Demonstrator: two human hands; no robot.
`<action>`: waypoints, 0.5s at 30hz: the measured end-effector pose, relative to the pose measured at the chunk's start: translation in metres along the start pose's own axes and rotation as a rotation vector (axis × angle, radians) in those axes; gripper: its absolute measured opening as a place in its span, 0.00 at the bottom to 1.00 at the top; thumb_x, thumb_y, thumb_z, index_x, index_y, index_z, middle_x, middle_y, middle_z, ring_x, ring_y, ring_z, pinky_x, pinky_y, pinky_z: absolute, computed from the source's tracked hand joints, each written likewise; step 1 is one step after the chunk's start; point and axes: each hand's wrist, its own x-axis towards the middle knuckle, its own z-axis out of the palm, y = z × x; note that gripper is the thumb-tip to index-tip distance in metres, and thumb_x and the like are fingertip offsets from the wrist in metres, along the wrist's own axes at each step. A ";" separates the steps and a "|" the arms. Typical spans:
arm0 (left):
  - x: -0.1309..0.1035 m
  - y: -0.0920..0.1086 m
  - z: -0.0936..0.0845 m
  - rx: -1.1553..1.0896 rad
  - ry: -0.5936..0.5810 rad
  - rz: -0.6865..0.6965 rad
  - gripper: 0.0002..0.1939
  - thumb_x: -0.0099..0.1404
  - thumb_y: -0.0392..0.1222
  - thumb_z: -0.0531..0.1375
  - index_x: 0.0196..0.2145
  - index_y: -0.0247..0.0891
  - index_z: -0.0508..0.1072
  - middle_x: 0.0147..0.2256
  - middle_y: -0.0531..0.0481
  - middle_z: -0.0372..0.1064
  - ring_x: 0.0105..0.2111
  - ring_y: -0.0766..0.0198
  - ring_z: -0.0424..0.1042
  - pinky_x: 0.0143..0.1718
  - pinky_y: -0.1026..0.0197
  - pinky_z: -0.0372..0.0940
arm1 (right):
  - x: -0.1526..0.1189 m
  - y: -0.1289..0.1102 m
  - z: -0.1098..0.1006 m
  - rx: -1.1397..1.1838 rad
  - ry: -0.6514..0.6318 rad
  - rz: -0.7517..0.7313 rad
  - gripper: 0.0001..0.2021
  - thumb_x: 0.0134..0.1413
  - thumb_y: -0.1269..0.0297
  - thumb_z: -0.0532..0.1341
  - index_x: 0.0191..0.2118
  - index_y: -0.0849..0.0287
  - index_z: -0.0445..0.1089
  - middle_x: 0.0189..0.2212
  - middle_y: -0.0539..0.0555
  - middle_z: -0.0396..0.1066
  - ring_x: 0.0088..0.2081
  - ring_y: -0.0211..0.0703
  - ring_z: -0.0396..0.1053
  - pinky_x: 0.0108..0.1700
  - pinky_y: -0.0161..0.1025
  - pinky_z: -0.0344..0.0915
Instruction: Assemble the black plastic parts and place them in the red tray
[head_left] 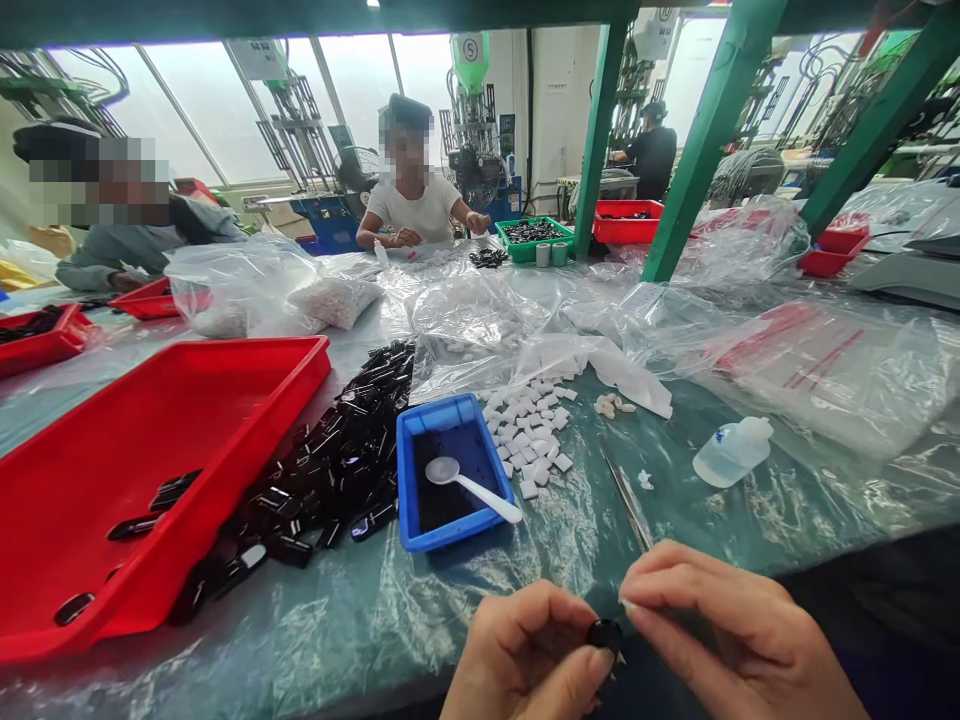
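Note:
At the table's near edge my left hand [529, 650] is closed, its thumb and fingers pinching a small glossy black plastic piece [606, 634]. Close beside it, my right hand [727, 625] has thumb and fingertips pressed together; a tiny pale spot shows there, too small to name. Metal tweezers [624, 495] lie on the table just beyond the right hand. In front of my hands is a blue tray [405, 500] with dark contents and a white spoon [469, 488] resting across it. White square pieces [529, 435] are scattered beside the tray, and a heap of black pieces [337, 450] lies left of it.
A large red bin [225, 380] holding several black pieces stands at the left. A clear plastic bottle [733, 452] lies at the right near plastic bags [840, 370]. Green posts [712, 130] rise from the table. Across it, people [416, 210] sit working.

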 end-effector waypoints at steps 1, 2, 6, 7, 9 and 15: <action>0.000 -0.004 -0.001 0.022 0.008 0.023 0.20 0.52 0.55 0.68 0.31 0.33 0.76 0.26 0.49 0.69 0.22 0.69 0.65 0.24 0.67 0.63 | -0.001 -0.004 0.004 0.055 -0.025 0.005 0.06 0.58 0.74 0.58 0.34 0.57 0.69 0.29 0.50 0.70 0.30 0.36 0.71 0.32 0.29 0.68; 0.000 -0.007 -0.001 0.048 0.014 0.050 0.19 0.53 0.54 0.67 0.31 0.33 0.76 0.26 0.49 0.68 0.22 0.69 0.65 0.23 0.68 0.62 | -0.002 -0.006 0.006 0.096 -0.034 0.007 0.06 0.58 0.75 0.58 0.34 0.57 0.70 0.29 0.50 0.70 0.29 0.36 0.71 0.32 0.30 0.68; 0.000 -0.012 -0.004 0.210 -0.009 0.155 0.13 0.58 0.49 0.64 0.30 0.34 0.77 0.22 0.50 0.67 0.19 0.69 0.63 0.19 0.69 0.59 | -0.004 -0.004 0.012 0.136 -0.032 0.015 0.07 0.57 0.76 0.59 0.34 0.57 0.70 0.29 0.50 0.70 0.29 0.36 0.71 0.32 0.30 0.68; 0.000 -0.012 -0.005 0.248 -0.012 0.166 0.12 0.58 0.47 0.64 0.31 0.34 0.77 0.22 0.50 0.66 0.19 0.69 0.63 0.19 0.69 0.59 | -0.005 -0.003 0.012 0.132 -0.044 0.019 0.07 0.57 0.76 0.59 0.33 0.57 0.70 0.29 0.50 0.70 0.29 0.36 0.71 0.32 0.30 0.68; -0.001 -0.009 -0.005 0.306 -0.012 0.171 0.10 0.58 0.45 0.63 0.31 0.34 0.77 0.22 0.50 0.66 0.19 0.69 0.65 0.20 0.69 0.59 | -0.005 -0.002 0.012 0.124 -0.066 0.029 0.07 0.57 0.76 0.58 0.32 0.57 0.70 0.28 0.50 0.70 0.29 0.36 0.71 0.32 0.30 0.68; -0.002 -0.004 -0.001 0.298 0.000 0.156 0.10 0.58 0.44 0.63 0.32 0.33 0.77 0.24 0.49 0.68 0.19 0.68 0.67 0.20 0.69 0.62 | -0.007 -0.002 0.008 0.015 -0.108 -0.080 0.10 0.56 0.79 0.59 0.39 0.58 0.72 0.31 0.53 0.71 0.31 0.37 0.72 0.34 0.29 0.70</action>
